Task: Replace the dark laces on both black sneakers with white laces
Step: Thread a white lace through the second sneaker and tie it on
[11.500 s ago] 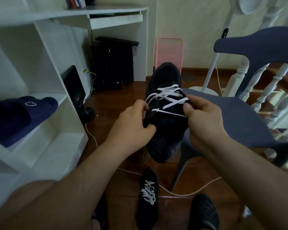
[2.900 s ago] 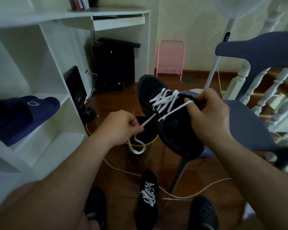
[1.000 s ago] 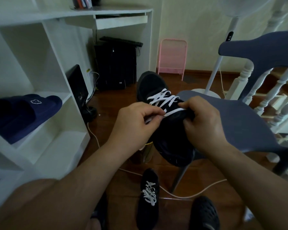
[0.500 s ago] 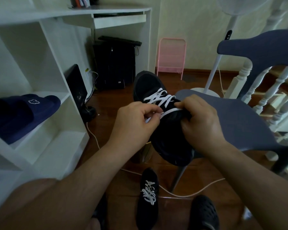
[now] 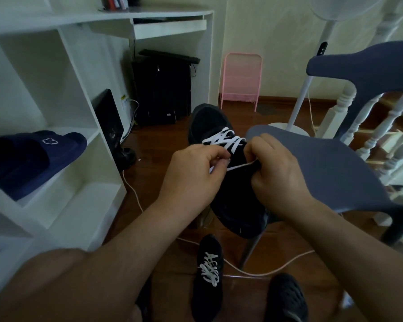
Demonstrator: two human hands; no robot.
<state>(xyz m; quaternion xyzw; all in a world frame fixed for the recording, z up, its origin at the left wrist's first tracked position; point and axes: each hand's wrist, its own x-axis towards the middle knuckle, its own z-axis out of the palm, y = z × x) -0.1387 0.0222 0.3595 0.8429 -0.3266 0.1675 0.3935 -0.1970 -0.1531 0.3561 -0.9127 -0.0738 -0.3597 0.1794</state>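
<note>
Sneaker (image 5: 230,182) lower (between hands), lace (image 5: 240,167) taut

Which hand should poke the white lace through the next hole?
Probably the left hand: it pinches the white lace near its loose end beside the eyelets, while the right hand grips the sneaker and steadies it.

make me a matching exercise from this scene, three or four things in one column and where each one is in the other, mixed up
Things:
1. black sneaker with white laces, still being laced
2. second black sneaker, fully laced in white
3. navy blue slide sandal
4. pink metal rack

Places:
A. against the far wall
B. on the white shelf
C. on the wooden floor
D. held in both hands

Pairs: 1-D, 2-C, 3-B, 4-A
</note>
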